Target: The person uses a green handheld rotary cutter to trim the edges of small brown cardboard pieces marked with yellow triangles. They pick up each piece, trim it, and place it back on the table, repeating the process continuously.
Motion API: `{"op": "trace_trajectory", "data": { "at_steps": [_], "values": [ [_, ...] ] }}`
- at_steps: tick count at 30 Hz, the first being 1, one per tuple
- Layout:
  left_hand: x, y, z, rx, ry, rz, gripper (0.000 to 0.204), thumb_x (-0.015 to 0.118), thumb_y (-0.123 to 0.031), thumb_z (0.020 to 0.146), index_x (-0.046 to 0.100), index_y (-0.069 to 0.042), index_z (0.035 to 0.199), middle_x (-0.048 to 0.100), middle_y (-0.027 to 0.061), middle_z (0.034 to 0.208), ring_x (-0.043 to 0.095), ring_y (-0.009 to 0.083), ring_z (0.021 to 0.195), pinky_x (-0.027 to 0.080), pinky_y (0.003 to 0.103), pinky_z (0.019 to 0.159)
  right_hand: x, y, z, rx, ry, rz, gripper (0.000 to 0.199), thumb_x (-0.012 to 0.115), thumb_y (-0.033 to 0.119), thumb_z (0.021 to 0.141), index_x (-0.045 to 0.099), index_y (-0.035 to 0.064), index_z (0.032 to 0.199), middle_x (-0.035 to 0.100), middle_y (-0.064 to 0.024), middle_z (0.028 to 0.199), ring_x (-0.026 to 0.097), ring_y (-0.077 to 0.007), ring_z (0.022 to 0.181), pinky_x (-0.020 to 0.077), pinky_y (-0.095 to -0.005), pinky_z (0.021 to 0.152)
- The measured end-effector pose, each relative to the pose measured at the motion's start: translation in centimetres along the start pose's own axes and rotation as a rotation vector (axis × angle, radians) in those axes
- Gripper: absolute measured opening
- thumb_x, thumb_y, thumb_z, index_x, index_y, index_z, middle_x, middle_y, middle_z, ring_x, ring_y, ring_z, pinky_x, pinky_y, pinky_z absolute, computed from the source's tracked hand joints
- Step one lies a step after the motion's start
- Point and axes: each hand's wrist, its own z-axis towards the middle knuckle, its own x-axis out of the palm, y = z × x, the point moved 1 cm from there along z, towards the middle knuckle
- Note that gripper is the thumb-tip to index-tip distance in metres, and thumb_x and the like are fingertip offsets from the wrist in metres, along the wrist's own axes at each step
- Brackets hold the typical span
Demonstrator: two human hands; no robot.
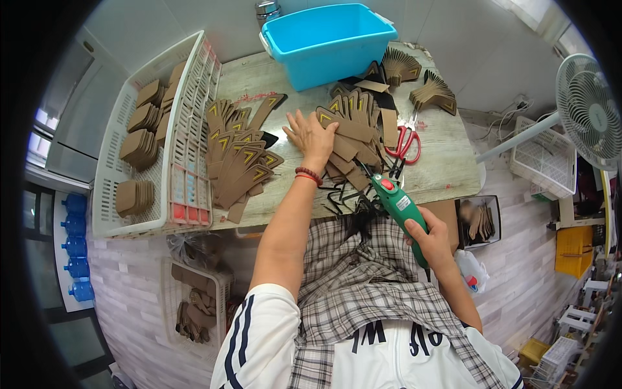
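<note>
My left hand [312, 137] lies with its fingers spread on the table, its thumb against a heap of brown flat strips [353, 129] with dark, yellow-marked ends. Closed around a green handheld power tool [396, 204] with a red button is my right hand [429, 240]. The tool's narrow tip points at the near edge of the heap; whether it touches a strip I cannot tell. Black scraps [337, 198] lie at the table's front edge and on my checked apron [356, 259]. Left of my left hand, more marked strips [240, 155] lie fanned out.
A white crate [162, 220] of brown pieces stands at left, a blue tub [330, 48] at the back. Red-handled scissors [405, 144] and fanned stacks [434, 94] lie at right. A fan [591, 110] stands beyond the table; another crate [194, 305] sits below, at left.
</note>
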Motion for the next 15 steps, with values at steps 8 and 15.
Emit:
{"op": "trace_trajectory", "data": {
  "at_steps": [8,15],
  "values": [
    [-1.7,-3.5,-1.0,0.029,-0.407,-0.424,0.035,0.077,-0.008,0.070,0.055,-0.008,0.098,0.060,0.0033,0.088,0.056,0.0219,0.095,0.033,0.041,0.103,0.3,0.3,0.6,-0.020,-0.027,0.011,0.034,0.067,0.021,0.089,0.061,-0.0018,0.113,0.061,-0.0019,0.076,0.054,-0.0065,0.060,0.0453,-0.0222,0.056],
    [-7.3,-4.9,-3.0,-0.123,-0.045,-1.368,0.013,0.066,0.003,0.085,0.062,0.002,0.097,0.065,0.0043,0.091,0.058,0.0079,0.080,0.048,0.021,0.073,0.7,2.6,1.2,-0.132,-0.128,0.024,0.037,0.067,0.022,0.090,0.060,-0.0012,0.118,0.061,-0.0009,0.080,0.052,-0.0054,0.063,0.0441,-0.0214,0.057]
  ]
}}
